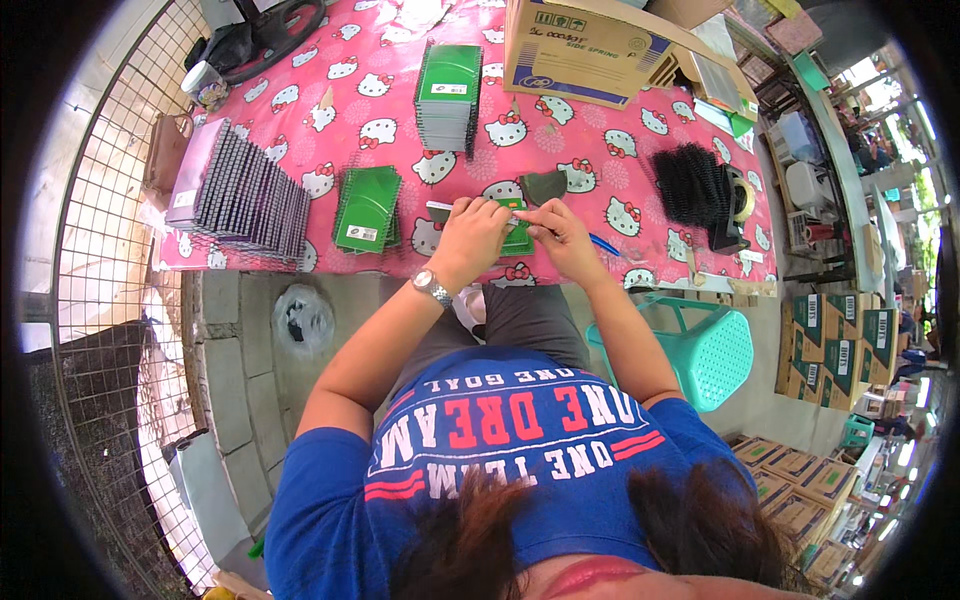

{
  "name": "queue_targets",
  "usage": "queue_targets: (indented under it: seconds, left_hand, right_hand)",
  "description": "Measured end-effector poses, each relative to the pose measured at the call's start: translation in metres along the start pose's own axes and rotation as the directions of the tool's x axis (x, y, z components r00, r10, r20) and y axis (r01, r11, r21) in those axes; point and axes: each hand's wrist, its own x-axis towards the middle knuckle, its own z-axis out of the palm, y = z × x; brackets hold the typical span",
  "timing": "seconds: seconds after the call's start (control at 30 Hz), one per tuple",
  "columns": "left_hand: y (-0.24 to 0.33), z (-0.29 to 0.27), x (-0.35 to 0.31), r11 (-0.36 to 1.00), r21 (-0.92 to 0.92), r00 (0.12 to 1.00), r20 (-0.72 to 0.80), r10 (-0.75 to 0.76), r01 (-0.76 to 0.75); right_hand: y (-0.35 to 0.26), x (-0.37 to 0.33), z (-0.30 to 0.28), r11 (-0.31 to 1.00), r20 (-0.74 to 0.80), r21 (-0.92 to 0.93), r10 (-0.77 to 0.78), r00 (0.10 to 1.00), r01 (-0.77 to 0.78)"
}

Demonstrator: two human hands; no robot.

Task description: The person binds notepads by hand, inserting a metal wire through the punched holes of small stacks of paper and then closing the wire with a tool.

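Observation:
My left hand (474,232), with a wristwatch on its wrist, is closed at the table's near edge. A narrow white strip (437,205) sticks out from beneath its fingers. Close beside it, my right hand (562,238) is closed in a pinch; whatever is between those fingertips is too small to make out. Under and between both hands lies a green notebook (517,241), partly covered by them. A dark flat piece (544,187) rests just beyond my right hand. To the right of that hand lies a blue pen-like object (604,245).
Left of my hands are small green spiral notebooks (367,210) and a long purple notebook stack (245,195). Farther back stand a green notebook stack (447,100) and a cardboard box (575,52). Black spiral coils (688,185) and a tape dispenser (738,205) are at right, a turquoise stool (705,355) below.

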Motion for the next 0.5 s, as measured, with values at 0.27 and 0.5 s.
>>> queue_targets:
  seconds: [0.27,0.5]
  left_hand:
    - [0.003,-0.006,-0.002,0.997,0.033,0.997,-0.039,-0.070,0.071]
    - [0.002,-0.006,-0.004,0.998,0.035,0.999,-0.001,-0.049,0.049]
  right_hand:
    - [-0.012,0.003,-0.005,0.966,0.099,-0.218,-0.123,0.987,0.142]
    - [-0.001,-0.002,-0.012,0.965,0.245,-0.157,0.246,0.938,-0.212]
